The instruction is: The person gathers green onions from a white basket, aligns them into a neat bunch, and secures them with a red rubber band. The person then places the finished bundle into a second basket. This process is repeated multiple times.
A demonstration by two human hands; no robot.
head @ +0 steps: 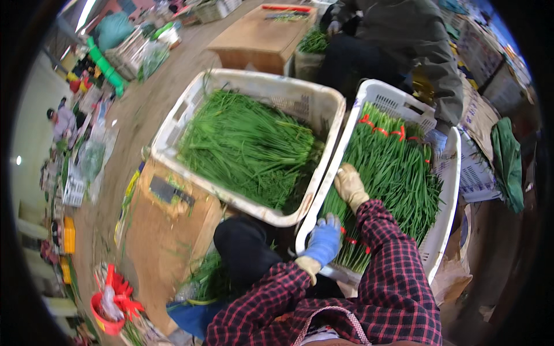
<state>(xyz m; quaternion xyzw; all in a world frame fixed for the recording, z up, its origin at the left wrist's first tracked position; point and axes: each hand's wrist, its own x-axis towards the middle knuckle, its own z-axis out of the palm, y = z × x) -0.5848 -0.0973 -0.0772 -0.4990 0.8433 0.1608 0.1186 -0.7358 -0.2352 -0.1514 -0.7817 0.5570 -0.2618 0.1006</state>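
Observation:
A white plastic crate (pixel 450 203) on the right holds bundles of leafy greens (pixel 389 181) tied with red bands. My left hand (pixel 321 242), in a blue glove with a cream cuff, rests at the crate's near left corner, against the greens beside a red band. Farther up the same edge, my right hand (pixel 350 186) in a cream glove lies on the leaves. Whether either hand grips anything cannot be told. To the left, a second white crate (pixel 255 78) holds loose long green leaves (pixel 246 142).
A wooden board (pixel 160 233) carries a dark cleaver (pixel 171 190) at left. Beyond the crates are a cardboard-brown box (pixel 255 34) and a person in a dark jacket (pixel 407 39), a gloved hand in the right crate. A red bucket (pixel 106 311) stands lower left.

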